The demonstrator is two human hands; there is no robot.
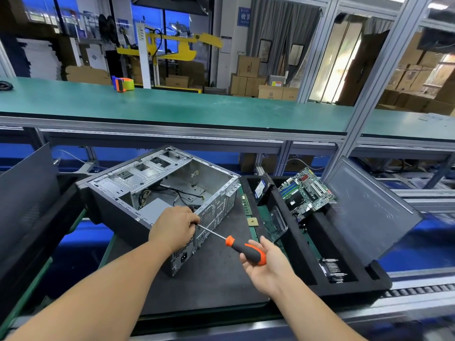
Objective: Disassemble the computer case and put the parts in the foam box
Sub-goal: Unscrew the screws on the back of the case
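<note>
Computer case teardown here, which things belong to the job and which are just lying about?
Job: computer case, screwdriver held by right hand, left hand at its tip, foam box, motherboard.
Lying about: tape dispenser, cardboard boxes.

screwdriver (pixel 246 249) tip: hidden behind left hand (pixel 172 227) | screws in foam box (pixel 302 242): too small to count

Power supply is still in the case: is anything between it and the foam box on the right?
The case's right-hand wall rises between the grey power supply and the foam box, so it would likely have to lift out through the open top. The left hand and the screwdriver, gripped by the right hand, also cross that line.
</note>
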